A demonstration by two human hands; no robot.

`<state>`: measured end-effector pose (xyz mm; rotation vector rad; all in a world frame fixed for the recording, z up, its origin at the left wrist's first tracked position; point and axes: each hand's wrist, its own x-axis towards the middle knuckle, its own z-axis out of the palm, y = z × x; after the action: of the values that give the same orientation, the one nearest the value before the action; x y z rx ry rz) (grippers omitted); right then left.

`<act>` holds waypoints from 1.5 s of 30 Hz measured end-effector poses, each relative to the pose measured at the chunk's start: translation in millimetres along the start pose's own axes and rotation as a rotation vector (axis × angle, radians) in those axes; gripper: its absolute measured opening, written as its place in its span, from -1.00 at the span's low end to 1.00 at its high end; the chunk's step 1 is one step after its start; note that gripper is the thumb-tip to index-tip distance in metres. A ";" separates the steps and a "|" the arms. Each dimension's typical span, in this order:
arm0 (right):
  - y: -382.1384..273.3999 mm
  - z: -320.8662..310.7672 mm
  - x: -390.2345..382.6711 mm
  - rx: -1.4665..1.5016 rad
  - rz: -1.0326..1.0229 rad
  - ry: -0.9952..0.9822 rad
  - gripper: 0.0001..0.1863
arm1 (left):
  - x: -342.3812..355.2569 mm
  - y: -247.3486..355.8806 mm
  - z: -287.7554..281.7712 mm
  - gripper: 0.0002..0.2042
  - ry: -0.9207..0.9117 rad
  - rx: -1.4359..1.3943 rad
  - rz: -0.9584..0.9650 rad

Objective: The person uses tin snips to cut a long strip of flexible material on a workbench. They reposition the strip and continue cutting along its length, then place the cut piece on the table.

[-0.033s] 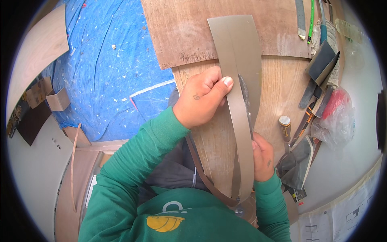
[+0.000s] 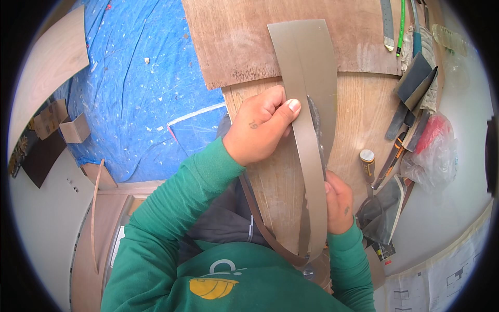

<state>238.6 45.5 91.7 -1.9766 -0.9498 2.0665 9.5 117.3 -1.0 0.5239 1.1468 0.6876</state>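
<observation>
Laminate strip (image 2: 309,135): grey, long axis running away from the body, lying on wooden board (image 2: 364,119). Left hand (image 2: 260,130) presses thumb on its edge; right hand (image 2: 338,203) fingers clamped round the near portion.

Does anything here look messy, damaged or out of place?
The gray laminate strip under the left hand bows off the wooden board. The blue tarp is paint-spattered, and tools lie jumbled at right. No damage shows.

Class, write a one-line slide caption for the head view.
Left hand and right hand press a grey laminate strip onto a wooden board.
</observation>
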 end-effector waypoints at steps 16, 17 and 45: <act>5.8 7.6 1.5 -0.109 -0.014 0.038 -0.46 | 8.0 -2.8 3.2 -0.72 0.110 0.079 0.045; 4.9 7.2 1.8 -0.116 -0.015 0.029 -0.45 | 7.9 -2.9 3.6 -0.72 0.111 0.079 0.038; 6.8 4.7 1.7 -0.081 -0.033 0.002 -0.42 | 7.5 -0.2 2.4 -0.72 0.093 0.107 0.034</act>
<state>236.2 39.3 86.5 -1.9863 -1.0752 2.0394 13.7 122.6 -5.0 0.6080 1.2694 0.6879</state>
